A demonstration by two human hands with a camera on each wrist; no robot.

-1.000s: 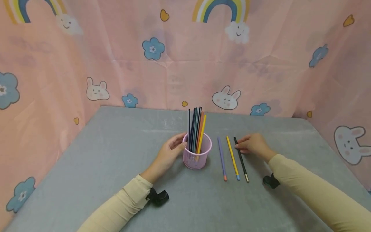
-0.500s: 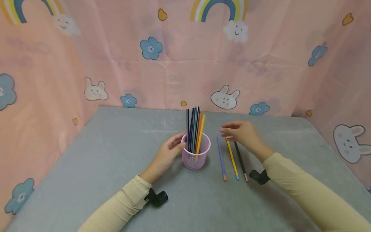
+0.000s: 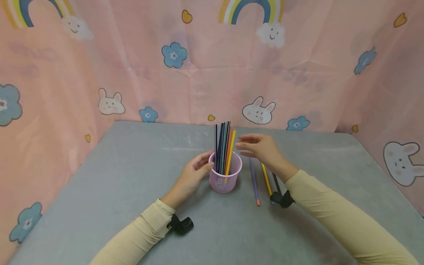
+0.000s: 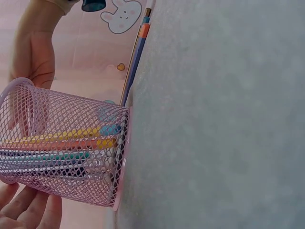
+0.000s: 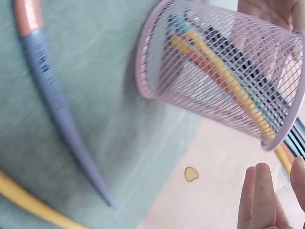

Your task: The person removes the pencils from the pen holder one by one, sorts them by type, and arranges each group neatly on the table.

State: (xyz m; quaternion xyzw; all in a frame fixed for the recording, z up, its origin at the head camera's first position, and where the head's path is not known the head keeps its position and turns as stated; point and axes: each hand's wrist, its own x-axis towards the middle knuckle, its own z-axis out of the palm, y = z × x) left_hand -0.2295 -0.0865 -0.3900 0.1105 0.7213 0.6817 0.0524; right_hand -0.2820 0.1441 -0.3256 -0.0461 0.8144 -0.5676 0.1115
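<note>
1. Head: the left hand [image 3: 188, 178] is gripping the pink mesh cup [image 3: 224, 187]; the right hand [image 3: 265, 149], thumb and fingers parted, is hovering beside its standing pencils [image 3: 223, 147]. A purple pencil [image 3: 254, 180], yellow pencil [image 3: 266, 180] and black pencil [image 3: 276, 184] are lying on the table [image 3: 139, 165].
2. Left wrist: the cup is holding several pencils.
3. Right wrist: the right hand is holding nothing; work is seemingly standing midway.

Head view looks forward and down across the surface [image 3: 99, 184]; both wrist views are turned sideways, way closer, sharing the mesh cup [image 4: 71, 114].
</note>
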